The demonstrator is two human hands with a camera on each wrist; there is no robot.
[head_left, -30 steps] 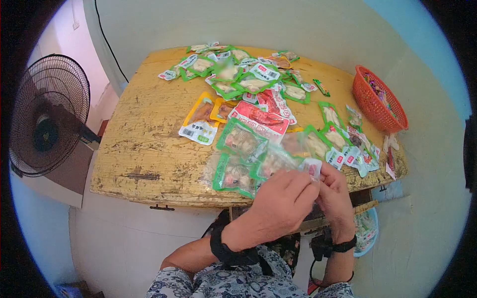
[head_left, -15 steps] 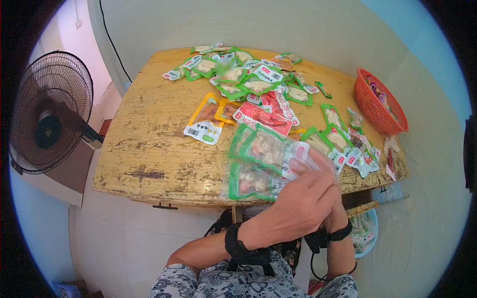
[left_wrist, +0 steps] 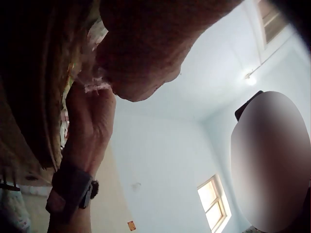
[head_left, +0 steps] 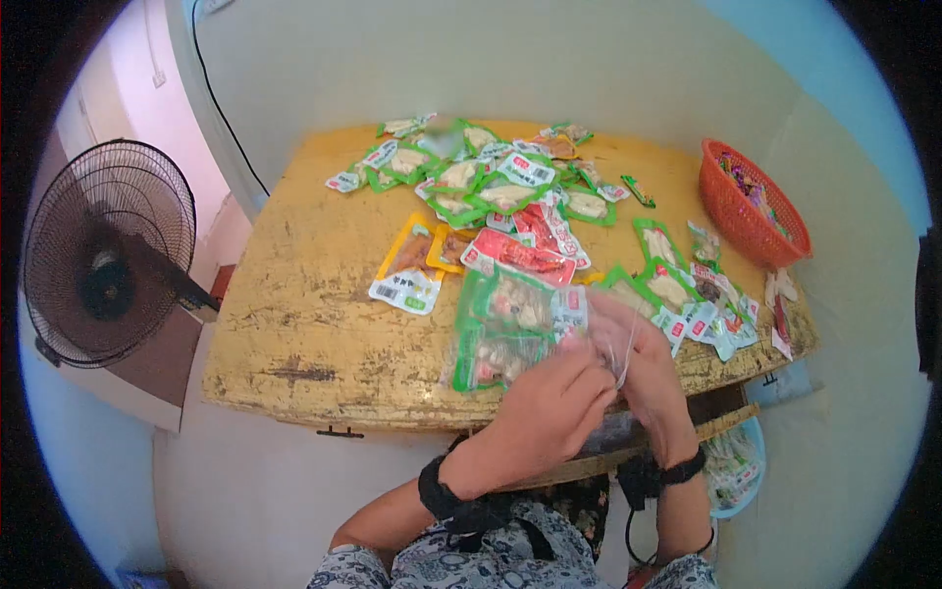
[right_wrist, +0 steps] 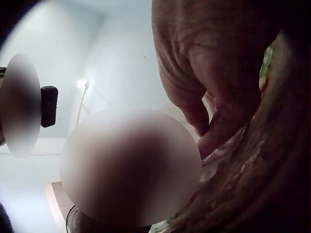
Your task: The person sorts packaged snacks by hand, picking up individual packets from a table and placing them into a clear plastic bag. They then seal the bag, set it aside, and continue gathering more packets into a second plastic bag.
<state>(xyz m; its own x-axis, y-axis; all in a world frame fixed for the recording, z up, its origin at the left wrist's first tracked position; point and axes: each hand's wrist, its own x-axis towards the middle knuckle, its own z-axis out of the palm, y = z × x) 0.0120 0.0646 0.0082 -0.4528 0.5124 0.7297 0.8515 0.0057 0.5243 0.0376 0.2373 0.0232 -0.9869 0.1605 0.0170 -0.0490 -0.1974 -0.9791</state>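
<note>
Several green-edged food packets (head_left: 520, 304) with pale contents lie inside a clear plastic bag (head_left: 617, 355) at the table's front edge. My left hand (head_left: 549, 407) pinches the bag's gathered end with curled fingers. From the right, my right hand (head_left: 650, 378) holds the same end, its fingers partly behind the plastic. Both hands nearly meet there, and the left wrist view shows crumpled clear plastic (left_wrist: 97, 85) between them. In the right wrist view the right hand (right_wrist: 209, 63) has bent fingers, with its fingertips partly hidden.
Loose green-edged packets (head_left: 510, 194) pile at the back of the yellow table (head_left: 294, 324). Red packets (head_left: 520, 257) and a yellow-edged packet (head_left: 410, 265) lie mid-table. A red basket (head_left: 751, 206) stands at right. Below are a drawer and a blue basin (head_left: 756, 471); a fan (head_left: 108, 255) stands left.
The hands shifted right, overlapping, with the bag's packets shuffled and tilted, then came back left. Now the packets lie more evenly side by side, and the right hand shows more clearly.
</note>
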